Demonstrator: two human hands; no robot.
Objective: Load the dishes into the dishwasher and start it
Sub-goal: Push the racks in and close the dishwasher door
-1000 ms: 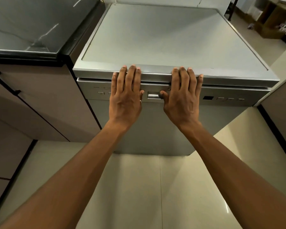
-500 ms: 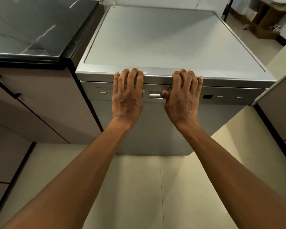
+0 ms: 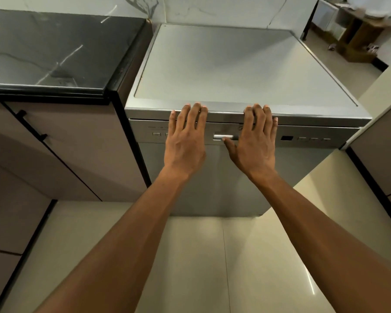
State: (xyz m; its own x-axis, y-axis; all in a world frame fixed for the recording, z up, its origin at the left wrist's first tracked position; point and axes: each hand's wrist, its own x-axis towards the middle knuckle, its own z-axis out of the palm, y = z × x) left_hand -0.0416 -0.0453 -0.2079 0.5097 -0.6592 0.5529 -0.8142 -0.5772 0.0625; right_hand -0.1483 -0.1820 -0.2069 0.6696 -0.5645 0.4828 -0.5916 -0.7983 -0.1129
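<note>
A silver freestanding dishwasher [image 3: 235,71] stands in front of me with its door [image 3: 224,177] closed. My left hand [image 3: 185,141] lies flat against the top of the door, fingers reaching the front edge of the lid. My right hand [image 3: 253,141] is pressed flat beside it, its thumb just under the small silver handle [image 3: 221,137]. Both hands hold nothing. The control panel [image 3: 303,138] with a dark display and small buttons shows to the right of my right hand. No dishes are in view.
A black marble counter [image 3: 54,55] over brown cabinets [image 3: 66,143] adjoins the dishwasher on the left. Another cabinet [image 3: 382,154] stands at the right. Glossy beige floor tiles [image 3: 201,267] lie below. A wooden shelf unit [image 3: 357,39] sits far back right.
Both hands stay pressed flat on the door top; the view has tilted up and shifted a little, so more counter and back wall show.
</note>
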